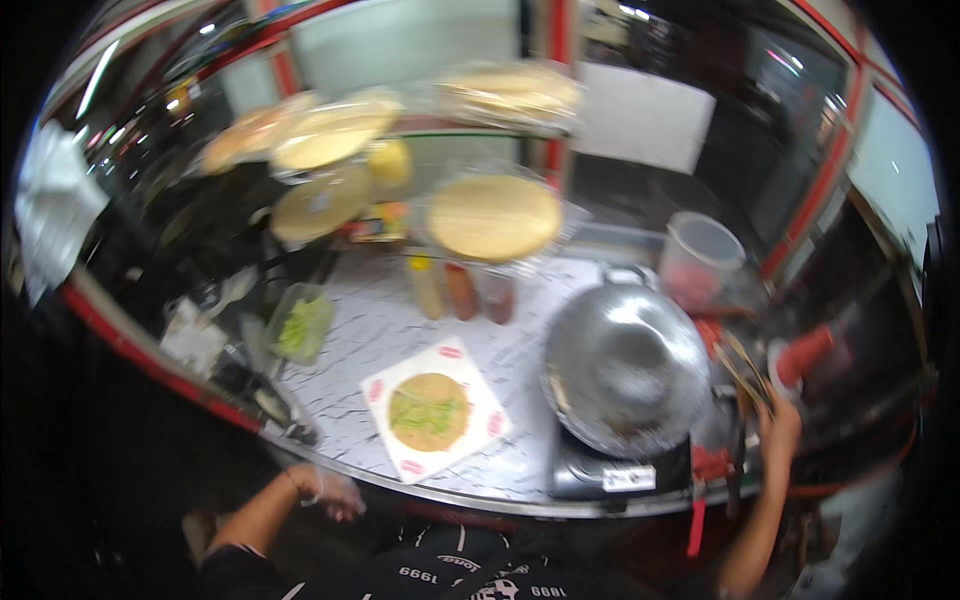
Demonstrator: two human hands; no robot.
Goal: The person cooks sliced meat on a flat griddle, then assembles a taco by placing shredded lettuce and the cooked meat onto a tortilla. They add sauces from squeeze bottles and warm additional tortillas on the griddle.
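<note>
My right hand (780,425) is closed on a pair of tongs (740,366) beside the wok, their two arms spread apart. My left hand (335,493), in what looks like a clear plastic glove, hangs by the counter's front edge; its fingers are blurred. On the counter before it, a round flatbread (410,428) topped with shredded lettuce (432,408) lies on a white paper sheet (448,356) with red prints. To the right, a large metal wok (630,350) rests on a black portable stove (575,468).
A clear tub of lettuce (320,345) stands left. Behind are several sauce bottles (462,292) and a rack holding bagged flatbreads (493,217). Past the wok are a clear plastic bucket (700,250) and a red container (805,352). A red-handled utensil (696,520) hangs over the front edge.
</note>
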